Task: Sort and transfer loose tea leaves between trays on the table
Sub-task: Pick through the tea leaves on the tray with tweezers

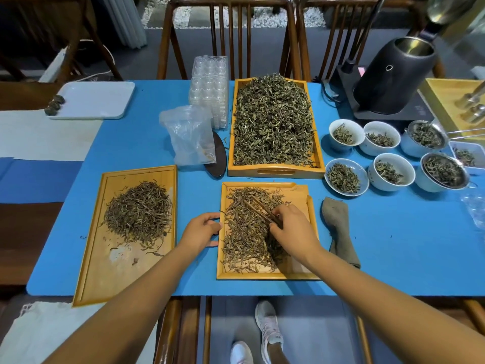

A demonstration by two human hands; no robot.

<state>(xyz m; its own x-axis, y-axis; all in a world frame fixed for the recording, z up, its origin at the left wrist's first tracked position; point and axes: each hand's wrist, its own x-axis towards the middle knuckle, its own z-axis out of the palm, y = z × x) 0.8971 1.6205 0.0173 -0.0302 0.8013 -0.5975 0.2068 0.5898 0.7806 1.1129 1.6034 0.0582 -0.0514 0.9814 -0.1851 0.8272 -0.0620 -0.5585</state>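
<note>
A small wooden tray [299,273] lies in front of me with brown loose tea leaves [244,240] spread over it. My right hand [291,228] pinches dark wooden tweezers [258,207] whose tips point up-left into those leaves. My left hand [202,229] grips the left edge of this tray. To the left, a longer wooden tray [105,274] carries a heap of sorted brown leaves [139,212]. Behind, a deep handled tray [275,172] is full of greener leaves [273,122].
Several white bowls of tea [343,177] stand at the right, with a black kettle [391,77] behind them. A grey cloth [338,227] lies beside the small tray. A plastic bag [189,135], clear cup packs [210,88] and a white tray [91,99] sit at the back left.
</note>
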